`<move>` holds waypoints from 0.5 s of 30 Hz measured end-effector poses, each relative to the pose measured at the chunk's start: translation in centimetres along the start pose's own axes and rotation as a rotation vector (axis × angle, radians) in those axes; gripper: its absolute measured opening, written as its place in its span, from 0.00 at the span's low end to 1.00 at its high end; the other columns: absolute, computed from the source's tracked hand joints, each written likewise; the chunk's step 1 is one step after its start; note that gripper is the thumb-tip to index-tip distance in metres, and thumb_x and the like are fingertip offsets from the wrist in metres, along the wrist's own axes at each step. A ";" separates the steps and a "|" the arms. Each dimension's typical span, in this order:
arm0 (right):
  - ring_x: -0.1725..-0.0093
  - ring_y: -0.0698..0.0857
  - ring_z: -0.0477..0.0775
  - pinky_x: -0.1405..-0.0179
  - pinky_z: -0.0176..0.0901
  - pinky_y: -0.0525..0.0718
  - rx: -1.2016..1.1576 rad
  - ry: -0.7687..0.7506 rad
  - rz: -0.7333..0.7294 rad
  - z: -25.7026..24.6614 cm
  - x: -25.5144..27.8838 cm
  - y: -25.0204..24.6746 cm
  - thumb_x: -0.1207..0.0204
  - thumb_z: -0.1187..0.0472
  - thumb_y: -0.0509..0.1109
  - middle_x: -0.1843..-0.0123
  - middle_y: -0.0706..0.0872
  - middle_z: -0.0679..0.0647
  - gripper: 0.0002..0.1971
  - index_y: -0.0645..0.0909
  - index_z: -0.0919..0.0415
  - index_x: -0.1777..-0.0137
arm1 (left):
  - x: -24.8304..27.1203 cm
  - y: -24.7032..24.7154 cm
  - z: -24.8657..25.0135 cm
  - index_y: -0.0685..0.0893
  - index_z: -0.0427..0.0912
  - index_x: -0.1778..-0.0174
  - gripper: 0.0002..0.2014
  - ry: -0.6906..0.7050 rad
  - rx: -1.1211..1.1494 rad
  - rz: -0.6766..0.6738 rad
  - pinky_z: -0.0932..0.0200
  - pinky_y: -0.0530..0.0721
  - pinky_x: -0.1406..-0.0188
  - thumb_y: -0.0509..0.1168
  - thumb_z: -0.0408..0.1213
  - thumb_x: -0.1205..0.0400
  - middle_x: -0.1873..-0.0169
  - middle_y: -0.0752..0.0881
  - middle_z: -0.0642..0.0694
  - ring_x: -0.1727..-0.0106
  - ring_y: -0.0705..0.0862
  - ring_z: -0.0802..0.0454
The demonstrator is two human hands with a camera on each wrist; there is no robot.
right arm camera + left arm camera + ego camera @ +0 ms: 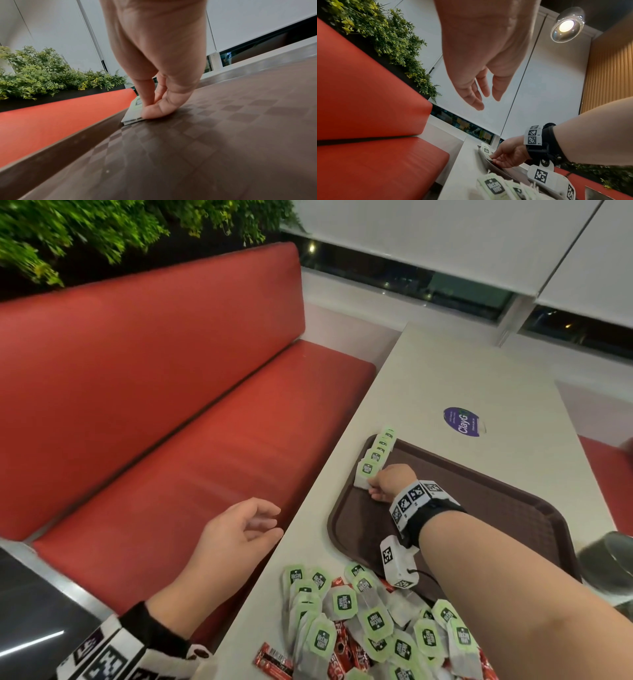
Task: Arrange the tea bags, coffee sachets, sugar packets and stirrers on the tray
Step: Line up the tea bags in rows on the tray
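Early on: the right hand pinches a tea bag into the short row along the tray rim, the left hand hangs empty with relaxed fingers, and the pile beside the tray waits unsorted.

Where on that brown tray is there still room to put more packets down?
Most of the tray floor is bare, right of the tea bag row along its left rim, where the right hand pinches the nearest bag. The near corner is crowded: the loose pile spills over it.

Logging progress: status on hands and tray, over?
Right hand pinching green-labelled tea bag at brown plastic tray edge. Left hand open, idle. Nothing blocking.
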State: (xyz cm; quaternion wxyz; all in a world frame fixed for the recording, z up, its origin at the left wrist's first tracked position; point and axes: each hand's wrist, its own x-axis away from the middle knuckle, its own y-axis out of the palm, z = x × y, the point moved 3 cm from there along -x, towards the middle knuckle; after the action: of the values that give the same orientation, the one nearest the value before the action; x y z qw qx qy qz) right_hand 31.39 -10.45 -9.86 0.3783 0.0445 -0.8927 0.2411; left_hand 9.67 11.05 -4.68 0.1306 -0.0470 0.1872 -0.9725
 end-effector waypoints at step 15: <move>0.74 0.82 0.53 0.78 0.39 0.83 0.077 -0.059 0.016 0.2 3.4 -2.1 0.17 0.65 0.63 0.66 0.79 0.61 0.08 0.75 0.71 0.44 | 0.7 0.2 0.3 0.84 0.55 0.58 0.13 -0.004 -0.020 -0.007 0.79 0.79 0.60 0.74 0.30 0.26 0.56 0.89 0.50 0.58 0.86 0.69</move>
State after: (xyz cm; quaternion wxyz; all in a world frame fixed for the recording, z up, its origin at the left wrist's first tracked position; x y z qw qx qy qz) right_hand 29.37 -12.05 -6.80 0.3479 0.0589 -0.8938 0.2767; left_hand 9.06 10.53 -4.44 0.1272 -0.0507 0.1965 -0.9709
